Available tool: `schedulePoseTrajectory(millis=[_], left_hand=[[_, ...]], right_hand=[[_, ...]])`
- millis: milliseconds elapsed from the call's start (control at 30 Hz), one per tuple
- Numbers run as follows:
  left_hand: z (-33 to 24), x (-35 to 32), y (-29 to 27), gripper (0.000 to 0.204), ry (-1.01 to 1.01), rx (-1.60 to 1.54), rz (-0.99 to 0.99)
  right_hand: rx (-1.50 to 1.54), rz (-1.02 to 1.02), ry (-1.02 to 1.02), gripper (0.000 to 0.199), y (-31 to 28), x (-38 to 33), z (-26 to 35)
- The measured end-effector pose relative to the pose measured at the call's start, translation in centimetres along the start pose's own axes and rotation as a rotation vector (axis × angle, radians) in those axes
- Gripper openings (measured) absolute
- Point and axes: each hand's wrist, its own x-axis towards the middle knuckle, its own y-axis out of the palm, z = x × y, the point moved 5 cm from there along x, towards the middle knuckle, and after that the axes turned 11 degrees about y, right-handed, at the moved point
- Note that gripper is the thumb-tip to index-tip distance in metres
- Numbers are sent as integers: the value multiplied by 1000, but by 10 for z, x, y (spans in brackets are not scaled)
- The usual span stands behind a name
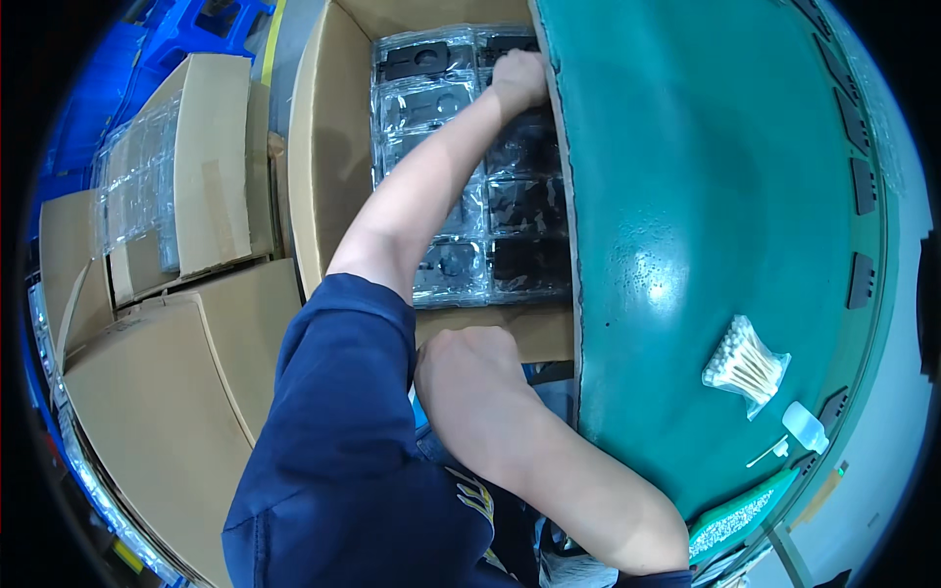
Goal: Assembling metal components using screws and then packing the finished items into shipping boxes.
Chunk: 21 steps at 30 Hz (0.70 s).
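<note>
- From the head view, your left hand (pixel 520 78) is down inside the open box (pixel 338 137), close to its far right corner, with your forearm crossing over the tray (pixel 487 211).
- That hand is bent, its fingertips pointing down and hidden; you cannot tell whether it is pinching anything. It is nearest to a black part (pixel 510 45) in the tray's far right pocket.
- Your right hand (pixel 470 355) is at the box's near edge, its back toward you and its fingers folded out of sight; you cannot tell whether it holds something.
- The clear plastic tray lies within the box, its pockets in two visible columns; another black part (pixel 420 61) sits in the far left pocket.
- Alongside the box's right edge you have the green table (pixel 706 147). Flat black pieces (pixel 862 281) are spaced along its right edge.
- Toward the table's near right corner lie a bag of swabs (pixel 747 366), a white bottle (pixel 806 427), a small white nozzle (pixel 780 449) and a green block (pixel 743 517) with a speckled white face.
- To your left are brown cartons (pixel 147 392), with clear packaging (pixel 142 186) sticking out of the farther one.
</note>
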Motion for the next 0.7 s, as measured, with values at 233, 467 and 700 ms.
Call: schedulePoseTrajectory(millis=[233, 467, 700], left_hand=[[22, 15, -17, 54, 168, 87, -211], [20, 28, 0, 57, 373, 338, -320], [136, 65, 15, 48, 48, 230, -178]], right_hand=[[88, -65, 56, 18, 12, 12, -9], [159, -129, 88, 19, 16, 2, 2], [150, -126, -9, 18, 15, -2, 22]])
